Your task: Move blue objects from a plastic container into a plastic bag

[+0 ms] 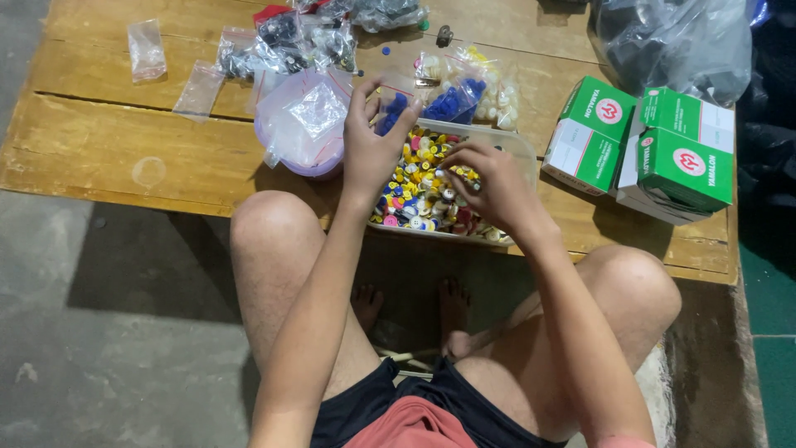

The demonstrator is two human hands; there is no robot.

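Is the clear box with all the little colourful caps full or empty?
Nearly full: the clear box holds heaped colourful caps close to its rim.

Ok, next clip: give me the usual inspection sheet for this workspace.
Surface: worn wooden table, low, in front of the seated person.
Job's things: clear tray of mixed coloured caps; small bag of blue caps.
Clutter: empty zip bags, filled bags, lilac bowl, green-and-white boxes, large plastic bag.
Grippers: left hand holds the bag; right hand picks in the caps.
Cables: nothing seen.
Surroundings: concrete floor, green floor.
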